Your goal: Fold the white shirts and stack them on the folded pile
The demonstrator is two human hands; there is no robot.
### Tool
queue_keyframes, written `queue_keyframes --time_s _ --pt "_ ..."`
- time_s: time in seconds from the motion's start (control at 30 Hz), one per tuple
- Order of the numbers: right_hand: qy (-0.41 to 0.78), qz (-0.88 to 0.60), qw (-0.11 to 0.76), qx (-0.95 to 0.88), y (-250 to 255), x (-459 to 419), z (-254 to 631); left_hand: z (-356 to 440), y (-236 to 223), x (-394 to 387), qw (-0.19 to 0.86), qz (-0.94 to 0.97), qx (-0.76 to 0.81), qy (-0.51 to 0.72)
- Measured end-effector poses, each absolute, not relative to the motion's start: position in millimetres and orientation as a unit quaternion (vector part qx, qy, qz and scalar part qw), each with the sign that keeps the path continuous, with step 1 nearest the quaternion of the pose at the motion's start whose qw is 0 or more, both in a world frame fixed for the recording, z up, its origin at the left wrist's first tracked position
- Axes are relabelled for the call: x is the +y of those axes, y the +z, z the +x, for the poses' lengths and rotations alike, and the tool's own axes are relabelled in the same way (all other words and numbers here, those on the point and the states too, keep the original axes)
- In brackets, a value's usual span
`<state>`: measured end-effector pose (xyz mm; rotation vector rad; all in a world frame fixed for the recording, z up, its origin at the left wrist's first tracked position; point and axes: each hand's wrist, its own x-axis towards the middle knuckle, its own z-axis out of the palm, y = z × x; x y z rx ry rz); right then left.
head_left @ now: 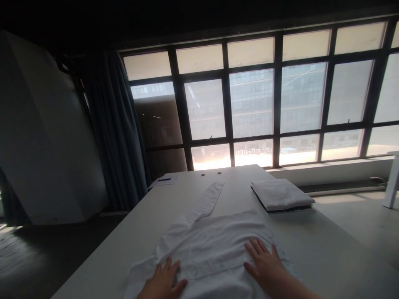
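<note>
A white long-sleeved shirt [224,236] lies spread on the white table in front of me, and its lower part runs out of view at the bottom. One sleeve [204,203] stretches away from me toward the far end. My left hand [163,280] rests on the shirt's left side with fingers spread. On the right side of the cloth, my right hand [264,261] lies flat, its fingers apart. Light wrinkles run across the fabric between the hands.
A folded stack of white cloth [282,194] with a dark layer beneath sits near the table's right edge. Paper with a dark pen [164,180] lies at the far left corner. Beyond the table [124,245] are windows and a blue curtain [116,124].
</note>
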<state>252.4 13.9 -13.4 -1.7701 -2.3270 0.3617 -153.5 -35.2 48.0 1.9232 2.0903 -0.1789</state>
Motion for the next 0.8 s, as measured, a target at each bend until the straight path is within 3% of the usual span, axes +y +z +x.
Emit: queue_keyframes --time_s 0.2,0.6,0.8 --pt "0.122 -0.571 0.095 -0.807 -9.5 65.4 258.1 -162.0 62.2 19.2 0.193 0.682 0.704 -0.046" --pt "0.103 -0.578 0.070 -0.806 20.2 144.7 251.7 -142.8 49.6 72.5 -0.019 0.695 0.718 0.046" --pt "0.087 -0.555 0.077 -0.824 23.2 124.0 193.3 -72.2 31.4 62.2 0.015 0.770 0.636 0.037"
